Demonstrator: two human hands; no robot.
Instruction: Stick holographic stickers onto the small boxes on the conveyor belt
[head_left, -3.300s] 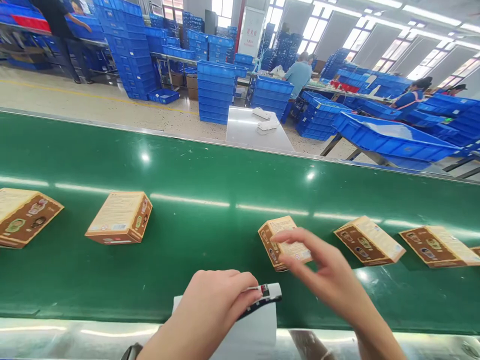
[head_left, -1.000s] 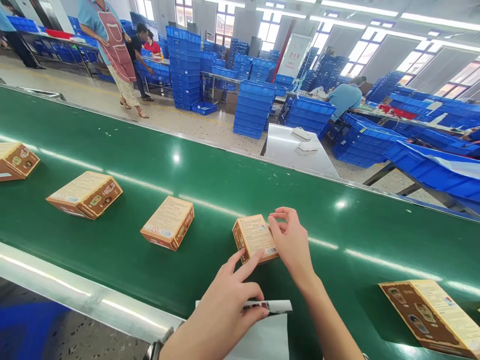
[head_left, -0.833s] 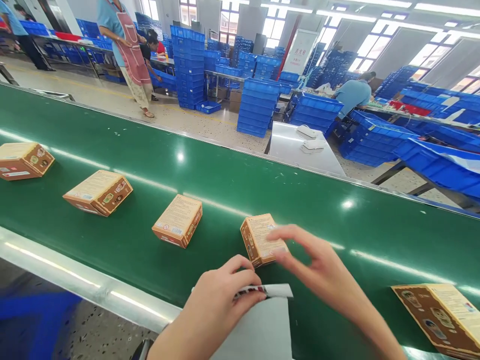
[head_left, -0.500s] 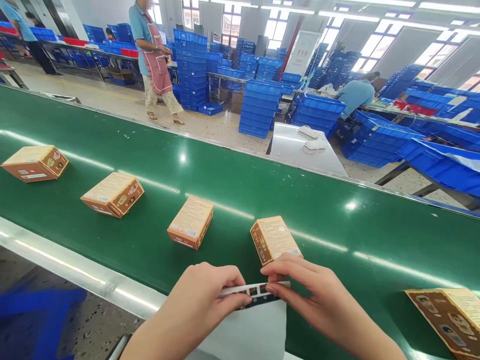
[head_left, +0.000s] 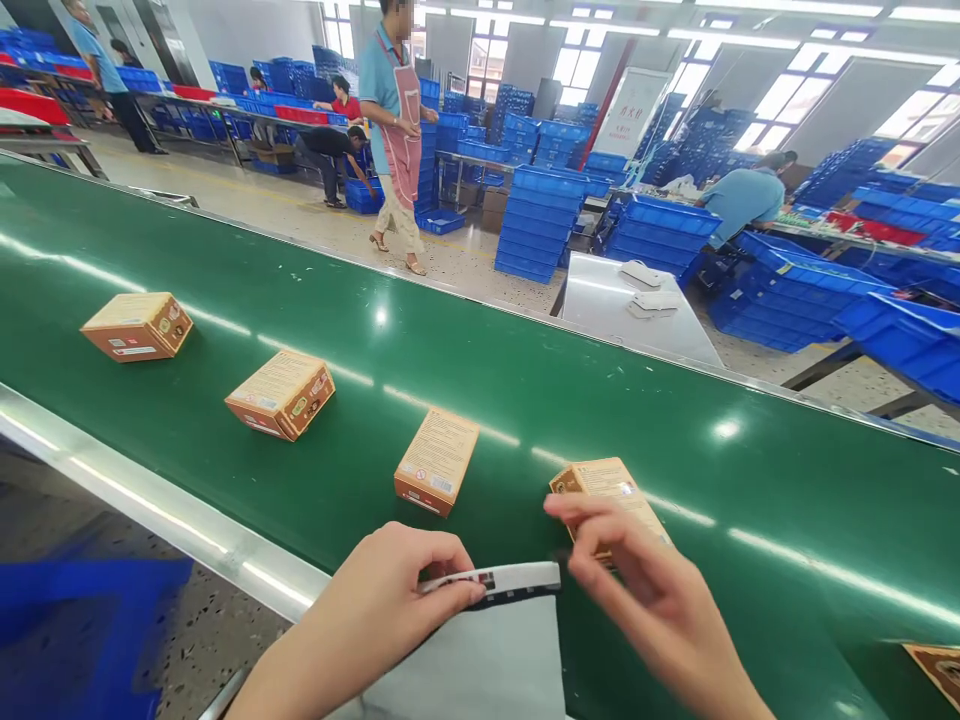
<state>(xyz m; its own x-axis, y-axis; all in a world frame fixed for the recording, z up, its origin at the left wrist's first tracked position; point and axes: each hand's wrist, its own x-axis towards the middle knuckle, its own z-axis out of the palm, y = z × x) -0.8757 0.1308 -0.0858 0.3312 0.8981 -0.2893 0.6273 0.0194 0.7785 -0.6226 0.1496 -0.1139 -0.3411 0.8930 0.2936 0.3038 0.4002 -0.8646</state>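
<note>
Head view: left hand [head_left: 397, 585] still pinches the strip [head_left: 525, 578]; right hand [head_left: 649, 595], spread, released it.

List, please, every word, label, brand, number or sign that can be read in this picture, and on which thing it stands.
No text can be read with certainty.
Cream-and-brown cardboard boxes: fine printed lines, too small.
Tall white rectangular panel in the background: red characters, too blurred.
Thin white strip with dark marks, held in the left hand: no legible text.
</note>
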